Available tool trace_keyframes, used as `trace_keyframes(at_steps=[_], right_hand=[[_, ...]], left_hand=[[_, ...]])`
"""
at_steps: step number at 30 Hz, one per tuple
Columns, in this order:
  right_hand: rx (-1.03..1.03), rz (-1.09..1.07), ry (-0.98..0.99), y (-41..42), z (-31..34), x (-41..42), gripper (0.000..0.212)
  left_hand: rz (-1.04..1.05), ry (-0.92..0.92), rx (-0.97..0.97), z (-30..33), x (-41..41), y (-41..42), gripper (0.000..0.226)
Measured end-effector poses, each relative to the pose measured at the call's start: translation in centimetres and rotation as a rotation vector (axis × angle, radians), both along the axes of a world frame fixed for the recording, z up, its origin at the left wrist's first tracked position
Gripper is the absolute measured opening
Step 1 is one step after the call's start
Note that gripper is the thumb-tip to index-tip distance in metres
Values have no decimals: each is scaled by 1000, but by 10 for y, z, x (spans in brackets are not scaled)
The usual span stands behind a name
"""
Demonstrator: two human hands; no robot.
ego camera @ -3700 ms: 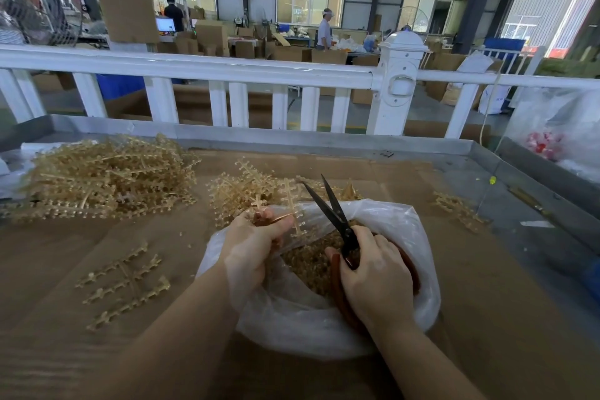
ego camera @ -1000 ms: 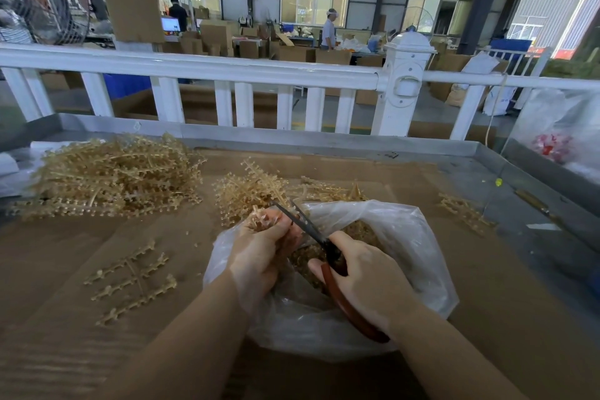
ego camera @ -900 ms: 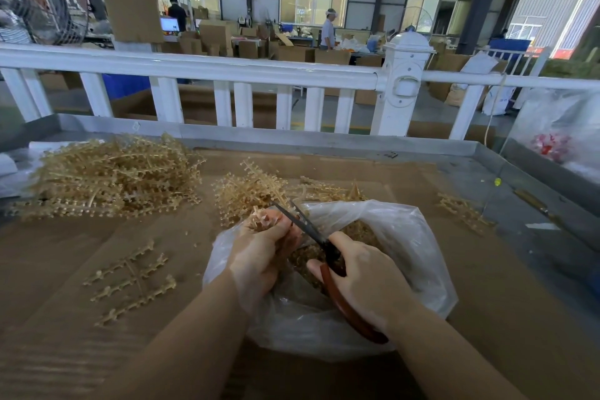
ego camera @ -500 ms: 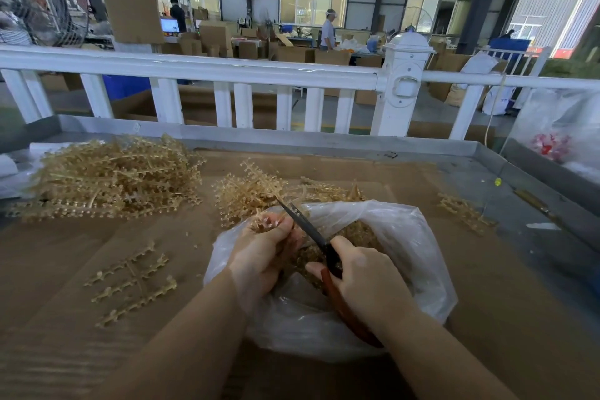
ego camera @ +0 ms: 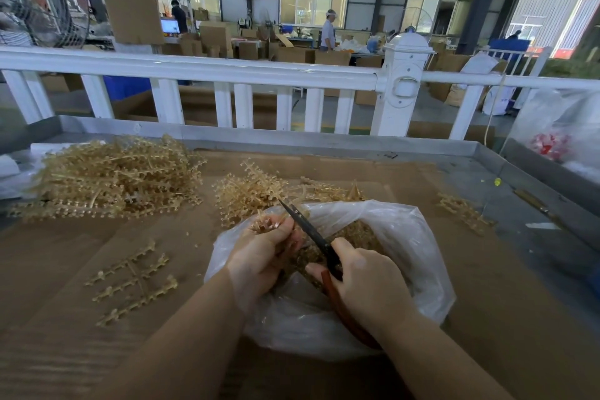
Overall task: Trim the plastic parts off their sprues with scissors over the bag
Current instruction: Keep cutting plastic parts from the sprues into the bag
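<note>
My left hand (ego camera: 263, 256) holds a small tan plastic sprue (ego camera: 267, 223) over the open clear plastic bag (ego camera: 418, 256). My right hand (ego camera: 370, 286) grips the scissors (ego camera: 311, 230) by their red-brown handles. The dark blades are closed and lie against the sprue at my left fingertips. Cut tan parts (ego camera: 357, 234) fill the bottom of the bag. My fingers hide most of the sprue.
A big heap of untrimmed sprues (ego camera: 110, 175) lies at the far left, a smaller heap (ego camera: 256, 191) just behind the bag. One flat sprue (ego camera: 133, 279) lies left of my arm, another (ego camera: 461, 211) at the right. A white fence (ego camera: 227, 71) borders the cardboard-covered table (ego camera: 65, 269).
The scissor blades, open a second ago, have closed on the sprue. The long sprue seen 3.7 s ago is now a short stub in my left hand.
</note>
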State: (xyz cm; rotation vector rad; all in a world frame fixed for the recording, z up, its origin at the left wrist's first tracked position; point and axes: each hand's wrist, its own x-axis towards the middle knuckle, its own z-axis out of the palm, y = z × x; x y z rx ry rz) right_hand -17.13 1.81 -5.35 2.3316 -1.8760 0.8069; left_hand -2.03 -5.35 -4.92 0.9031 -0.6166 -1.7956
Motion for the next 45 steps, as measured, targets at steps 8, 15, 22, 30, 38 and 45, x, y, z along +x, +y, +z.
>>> trace_keyframes(at_steps=[8,15,22,30,38,45], right_hand=[[7,-14,-49,-2,0,5,36],[52,-5,-76,-2,4,7,39],[27,-12,-67,-1,4,8,36],[-56,-42,-65,-3,-2,13,37],[-50,-28,-55,-4,-2,12,36],[-62,-55,-70,-3,1,15,34]], left_hand=[[-20,-53,-8,-4,-2,2,26],[-70,-25,-12,-6,-1,1,25],[-109,-18,-56,-4,1,3,4],[-209,-39,-81,-1,5,3,20],[-189,-50,-79,-2,4,4,6],[-240,-118,-103,0,5,8,44]])
